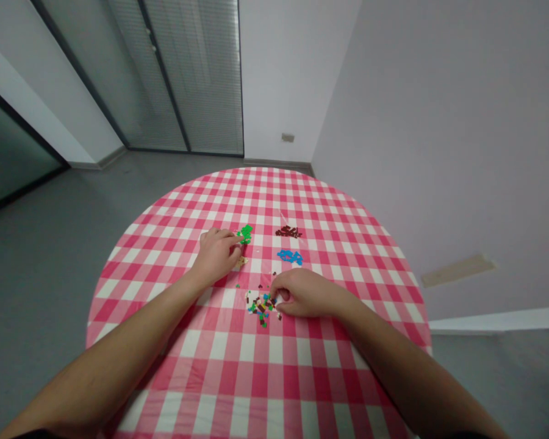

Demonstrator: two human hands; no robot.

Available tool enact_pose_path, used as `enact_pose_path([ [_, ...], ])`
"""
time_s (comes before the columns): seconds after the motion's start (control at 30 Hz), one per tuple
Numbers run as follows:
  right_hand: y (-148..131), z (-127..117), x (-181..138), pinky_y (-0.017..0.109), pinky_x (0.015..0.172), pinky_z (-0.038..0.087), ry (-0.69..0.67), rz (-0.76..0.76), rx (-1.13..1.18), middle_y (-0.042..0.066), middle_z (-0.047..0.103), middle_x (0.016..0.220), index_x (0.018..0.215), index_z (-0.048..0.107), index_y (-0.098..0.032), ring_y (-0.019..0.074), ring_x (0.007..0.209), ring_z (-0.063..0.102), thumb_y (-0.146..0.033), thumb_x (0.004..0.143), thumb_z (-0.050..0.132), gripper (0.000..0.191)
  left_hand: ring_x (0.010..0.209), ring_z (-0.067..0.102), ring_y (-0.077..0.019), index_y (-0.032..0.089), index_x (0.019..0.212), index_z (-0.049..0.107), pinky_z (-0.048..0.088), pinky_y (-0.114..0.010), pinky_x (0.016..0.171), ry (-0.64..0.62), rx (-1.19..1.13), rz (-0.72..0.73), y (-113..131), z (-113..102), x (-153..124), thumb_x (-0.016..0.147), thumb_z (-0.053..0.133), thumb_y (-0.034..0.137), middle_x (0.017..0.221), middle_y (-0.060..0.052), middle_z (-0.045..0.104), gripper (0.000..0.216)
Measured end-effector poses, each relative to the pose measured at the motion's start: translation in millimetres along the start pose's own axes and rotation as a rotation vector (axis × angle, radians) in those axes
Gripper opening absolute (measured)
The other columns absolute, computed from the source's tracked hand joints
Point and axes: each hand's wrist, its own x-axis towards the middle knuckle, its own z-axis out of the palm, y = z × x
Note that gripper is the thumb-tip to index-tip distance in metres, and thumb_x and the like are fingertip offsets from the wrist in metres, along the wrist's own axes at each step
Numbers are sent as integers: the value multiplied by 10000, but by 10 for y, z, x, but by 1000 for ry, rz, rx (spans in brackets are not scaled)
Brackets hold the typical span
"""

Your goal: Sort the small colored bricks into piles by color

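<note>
My left hand (217, 253) is over the left side of the table, its index finger reaching to the edge of a pile of small green pieces (246, 233). Its thumb is apart from that finger, and I see nothing between them. A small pale yellow pile (242, 261) lies partly hidden beside the thumb. My right hand (299, 292) is curled at the right edge of a mixed heap of tiny coloured pieces (260, 306). Thumb and fingers bend together there; whatever they pinch is too small to name.
Behind the right hand lie a blue pile (290, 256) and, farther back, a dark brown pile (288, 231). A few stray bits are scattered around the heap. The round table wears a red-and-white checked cloth (265, 201). A wall (439, 152) rises on the right.
</note>
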Motion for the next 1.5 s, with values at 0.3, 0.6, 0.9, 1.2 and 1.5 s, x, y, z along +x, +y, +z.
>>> enact_pose_path([
  [0.3, -24, 34, 45, 244, 618, 383, -19, -28, 11, 46, 729, 881, 971, 757, -180, 146, 705, 593, -168, 789, 642, 215, 959, 555, -284, 241, 1006, 769, 356, -426, 825, -5, -24, 11, -1, 8, -10, 890, 519, 258, 988, -80, 717, 276],
  [0.6, 8, 69, 72, 257, 655, 402, 14, -32, -14, 51, 739, 902, 961, 775, -195, 163, 765, 630, -221, 849, 666, 158, 970, 561, -287, 236, 961, 773, 363, -433, 837, -18, -33, 20, 8, 0, -18, 878, 516, 252, 999, -79, 721, 270],
  [0.9, 25, 68, 63, 258, 690, 438, 86, -80, 46, 48, 725, 888, 918, 755, -185, 161, 777, 631, -171, 797, 660, 155, 962, 563, -282, 235, 921, 770, 365, -435, 848, -19, -49, 17, 11, -4, -24, 870, 523, 243, 981, -71, 725, 252],
  [1.2, 164, -146, -19, 255, 668, 506, 367, 72, 182, 31, 749, 807, 853, 735, -192, 152, 700, 673, -175, 804, 625, 121, 956, 578, -278, 243, 917, 767, 373, -426, 837, -21, -37, 14, -1, -15, -23, 882, 509, 263, 977, -66, 734, 261],
  [1.5, 1092, -333, -110, 319, 704, 544, 683, 600, -64, 93, 771, 824, 883, 776, -155, 219, 737, 708, -193, 787, 636, 173, 933, 579, -284, 235, 880, 767, 362, -437, 835, -16, -64, 31, 8, -18, -45, 861, 509, 240, 953, -70, 730, 260],
])
